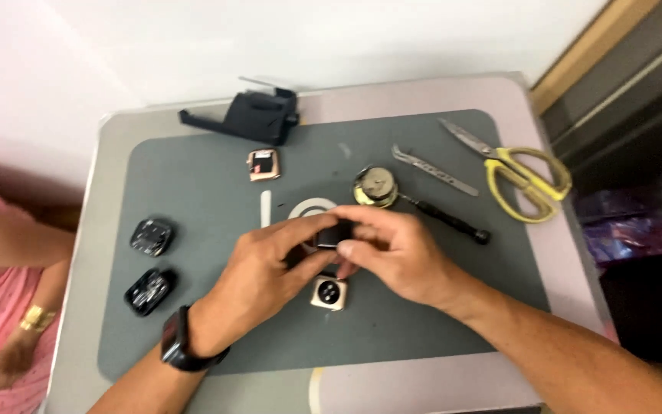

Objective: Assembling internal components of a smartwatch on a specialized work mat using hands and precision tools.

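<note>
over grey mat [193, 176], both hands [270, 268] pinch dark watch screen [333, 234] level, crosswise.

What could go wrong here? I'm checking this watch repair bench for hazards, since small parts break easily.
1. Both hands, left hand and right hand, pinch the small dark watch part in the air; a slip could drop it onto the gold watch case below.
2. The right forearm lies near the screwdriver and the round metal piece; a sweep might knock them.
3. The scissors sit close to the table edge and could fall.
</note>
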